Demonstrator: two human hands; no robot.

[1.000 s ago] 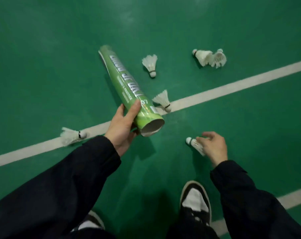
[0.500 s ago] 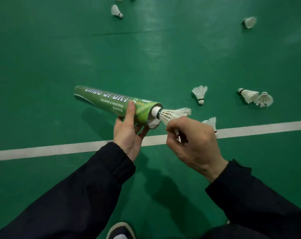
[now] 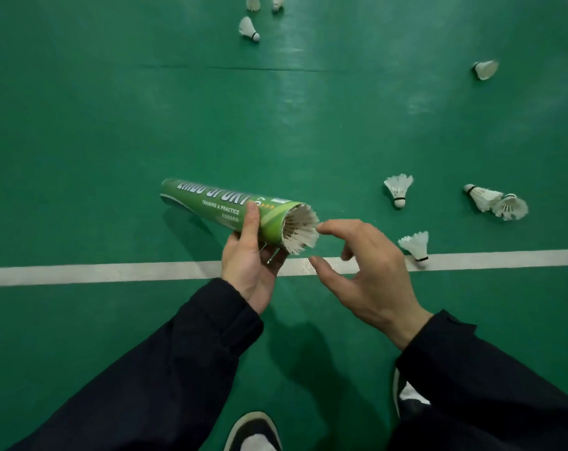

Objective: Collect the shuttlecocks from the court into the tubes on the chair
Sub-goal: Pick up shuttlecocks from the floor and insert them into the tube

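You are looking down at a green court floor (image 3: 113,125) crossed by a white line (image 3: 97,271). Your left hand (image 3: 248,271) grips a green shuttlecock tube (image 3: 224,208), lying nearly level with its open mouth pointing right. A shuttlecock (image 3: 300,234) sits in that mouth, its white feather skirt sticking out past the rim. Your right hand (image 3: 367,271) hovers just right of the feathers, fingers spread and loose, holding nothing.

The step in hand looks like loading one shuttlecock; it probably needs a push deeper. Next you would reach right for the nearest loose one (image 3: 416,245), lying on the line. Beyond it are a single shuttlecock (image 3: 399,190) and a touching pair (image 3: 495,201); more lie far off, near the top edge. No chair is in view
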